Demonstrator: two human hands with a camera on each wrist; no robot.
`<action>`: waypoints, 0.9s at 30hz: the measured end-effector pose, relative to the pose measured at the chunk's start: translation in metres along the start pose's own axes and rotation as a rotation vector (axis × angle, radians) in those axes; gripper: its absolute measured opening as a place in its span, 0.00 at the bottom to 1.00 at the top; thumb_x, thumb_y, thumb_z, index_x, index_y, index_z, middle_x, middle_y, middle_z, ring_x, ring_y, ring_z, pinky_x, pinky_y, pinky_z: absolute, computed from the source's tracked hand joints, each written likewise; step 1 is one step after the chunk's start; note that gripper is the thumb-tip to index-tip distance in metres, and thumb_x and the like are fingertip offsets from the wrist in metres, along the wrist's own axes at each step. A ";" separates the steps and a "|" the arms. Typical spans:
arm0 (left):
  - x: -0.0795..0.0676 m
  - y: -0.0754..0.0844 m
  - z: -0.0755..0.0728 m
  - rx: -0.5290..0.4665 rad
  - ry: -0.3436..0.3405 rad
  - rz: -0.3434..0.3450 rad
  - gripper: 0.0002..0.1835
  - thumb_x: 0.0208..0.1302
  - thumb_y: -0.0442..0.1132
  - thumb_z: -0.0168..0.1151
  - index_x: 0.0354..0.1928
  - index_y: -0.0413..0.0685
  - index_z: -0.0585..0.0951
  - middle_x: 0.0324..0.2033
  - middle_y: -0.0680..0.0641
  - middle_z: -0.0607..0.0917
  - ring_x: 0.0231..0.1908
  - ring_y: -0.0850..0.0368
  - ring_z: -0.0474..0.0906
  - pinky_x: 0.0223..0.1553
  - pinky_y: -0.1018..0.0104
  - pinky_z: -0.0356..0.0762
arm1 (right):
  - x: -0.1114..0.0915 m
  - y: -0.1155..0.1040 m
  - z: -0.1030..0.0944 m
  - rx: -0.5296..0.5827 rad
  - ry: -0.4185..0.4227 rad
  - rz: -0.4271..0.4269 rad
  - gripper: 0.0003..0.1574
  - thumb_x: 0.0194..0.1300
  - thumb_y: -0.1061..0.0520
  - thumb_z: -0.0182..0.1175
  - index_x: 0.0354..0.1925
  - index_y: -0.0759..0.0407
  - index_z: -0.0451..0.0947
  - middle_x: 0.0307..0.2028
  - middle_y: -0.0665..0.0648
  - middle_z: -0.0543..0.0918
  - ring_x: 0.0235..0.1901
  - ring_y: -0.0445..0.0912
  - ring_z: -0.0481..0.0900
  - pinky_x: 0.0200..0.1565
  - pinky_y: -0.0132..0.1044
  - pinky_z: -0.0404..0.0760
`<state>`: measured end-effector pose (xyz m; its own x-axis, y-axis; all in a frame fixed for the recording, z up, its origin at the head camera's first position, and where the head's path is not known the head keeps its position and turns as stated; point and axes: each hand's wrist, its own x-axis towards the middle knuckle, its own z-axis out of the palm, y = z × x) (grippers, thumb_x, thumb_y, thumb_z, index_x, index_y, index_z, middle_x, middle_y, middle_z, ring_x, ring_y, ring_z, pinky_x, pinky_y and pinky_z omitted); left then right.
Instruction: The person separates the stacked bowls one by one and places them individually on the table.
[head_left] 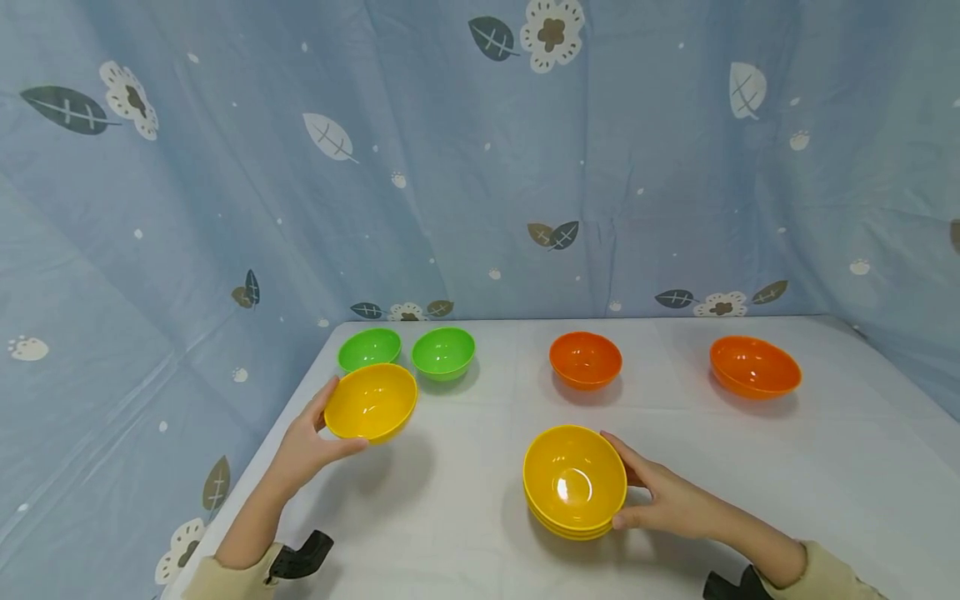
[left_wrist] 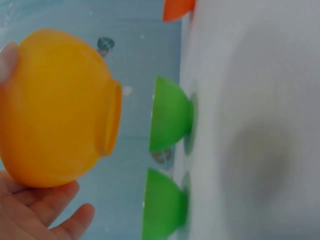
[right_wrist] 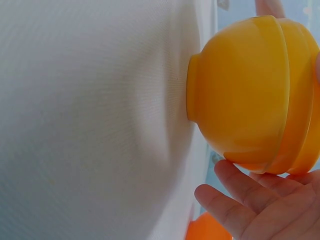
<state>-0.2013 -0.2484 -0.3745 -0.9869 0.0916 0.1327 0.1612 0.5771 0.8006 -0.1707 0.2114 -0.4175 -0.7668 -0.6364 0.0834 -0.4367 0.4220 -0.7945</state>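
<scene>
My left hand [head_left: 303, 446] pinches the rim of a single yellow bowl [head_left: 371, 403], thumb on the near side and fingers on the far side. That bowl is raised above the table, tilted, its shadow falling below it; the left wrist view shows its outer wall and foot ring [left_wrist: 114, 120]. To the right, a nested stack of yellow bowls [head_left: 574, 479] is gripped from its right side by my right hand [head_left: 663, 500]. Several stacked rims show, and in the right wrist view the fingers [right_wrist: 245, 187] lie along the stack's side [right_wrist: 240, 95].
Two green bowls [head_left: 371, 346] [head_left: 443, 353] stand at the back left, behind the held bowl. An orange bowl [head_left: 585, 360] stands at back centre and another orange bowl [head_left: 754, 367] at back right. A patterned blue curtain [head_left: 450, 167] hangs behind the white table [head_left: 450, 533].
</scene>
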 end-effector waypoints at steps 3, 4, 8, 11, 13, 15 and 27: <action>-0.002 -0.005 -0.005 0.008 0.012 -0.016 0.53 0.50 0.42 0.69 0.71 0.41 0.44 0.68 0.34 0.50 0.63 0.35 0.54 0.55 0.40 0.65 | 0.000 -0.001 0.000 0.000 -0.003 0.009 0.57 0.56 0.55 0.64 0.68 0.72 0.38 0.64 0.73 0.57 0.54 0.40 0.72 0.52 0.34 0.74; -0.002 -0.007 -0.006 0.011 0.016 -0.023 0.54 0.50 0.43 0.69 0.71 0.41 0.44 0.68 0.34 0.50 0.63 0.35 0.53 0.55 0.40 0.65 | 0.000 -0.002 0.000 0.000 -0.003 0.011 0.57 0.56 0.55 0.64 0.68 0.72 0.38 0.64 0.73 0.57 0.54 0.40 0.72 0.52 0.34 0.74; -0.004 -0.014 -0.013 0.030 0.026 -0.051 0.54 0.51 0.43 0.69 0.71 0.41 0.42 0.69 0.34 0.48 0.64 0.34 0.52 0.56 0.41 0.63 | 0.000 -0.003 -0.001 -0.007 -0.004 0.014 0.57 0.57 0.54 0.64 0.69 0.71 0.38 0.64 0.73 0.57 0.54 0.41 0.72 0.52 0.35 0.74; -0.004 -0.019 -0.018 0.032 0.024 -0.073 0.55 0.52 0.44 0.68 0.71 0.41 0.40 0.69 0.34 0.45 0.64 0.34 0.51 0.57 0.40 0.61 | 0.001 -0.002 -0.001 -0.008 -0.004 0.010 0.57 0.56 0.54 0.64 0.69 0.72 0.38 0.64 0.73 0.57 0.54 0.40 0.72 0.52 0.35 0.74; -0.004 -0.023 -0.020 0.033 0.019 -0.084 0.55 0.53 0.44 0.67 0.71 0.40 0.39 0.69 0.34 0.45 0.64 0.34 0.51 0.57 0.39 0.60 | 0.001 -0.002 -0.001 -0.009 -0.002 0.006 0.57 0.56 0.54 0.64 0.68 0.72 0.38 0.64 0.73 0.57 0.54 0.40 0.72 0.52 0.35 0.74; -0.004 -0.026 -0.023 0.030 0.015 -0.094 0.55 0.54 0.44 0.67 0.70 0.39 0.38 0.69 0.33 0.44 0.63 0.34 0.52 0.58 0.40 0.60 | 0.000 -0.001 -0.001 -0.009 0.000 0.001 0.57 0.56 0.54 0.64 0.68 0.72 0.38 0.64 0.74 0.57 0.54 0.40 0.72 0.52 0.35 0.74; -0.002 -0.040 -0.030 0.093 -0.007 -0.134 0.54 0.54 0.46 0.66 0.69 0.34 0.40 0.67 0.29 0.49 0.60 0.33 0.58 0.56 0.40 0.63 | 0.001 -0.002 -0.002 0.001 -0.001 -0.011 0.57 0.56 0.55 0.64 0.68 0.72 0.39 0.64 0.73 0.57 0.54 0.38 0.72 0.52 0.34 0.74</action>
<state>-0.2059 -0.2966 -0.3891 -0.9996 0.0143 0.0236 0.0272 0.6573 0.7532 -0.1713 0.2117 -0.4149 -0.7618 -0.6414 0.0913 -0.4445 0.4149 -0.7939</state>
